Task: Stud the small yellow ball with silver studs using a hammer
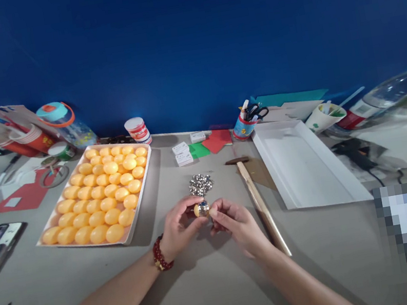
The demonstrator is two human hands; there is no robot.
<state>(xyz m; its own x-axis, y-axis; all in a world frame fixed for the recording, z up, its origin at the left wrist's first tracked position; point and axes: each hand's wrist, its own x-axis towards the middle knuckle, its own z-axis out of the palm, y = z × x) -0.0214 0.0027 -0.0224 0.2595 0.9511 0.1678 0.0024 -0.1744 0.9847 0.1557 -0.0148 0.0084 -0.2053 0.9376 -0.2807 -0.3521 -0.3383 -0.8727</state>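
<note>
Near the table's middle, my left hand (182, 224) grips an orange ball (196, 211) between thumb and fingers. Its right part is covered by shiny silver, and the exact form of that cover is too small to make out. At the ball's right side is my right hand (234, 220), thumb and forefinger pinched together; whatever lies between them is hidden. Just beyond both hands lies a pile of small shiny silver pieces (201, 184). To the left, a shallow white box (132, 227) holds rows of orange balls (108, 204).
A hammer (261, 205) lies right of my hands, beside an open white box lid (295, 168). Small white boxes (183, 157), red paper (218, 141) and a cup with scissors (245, 126) stand farther back. Bottles (377, 97) and a glue gun (355, 153) crowd the right.
</note>
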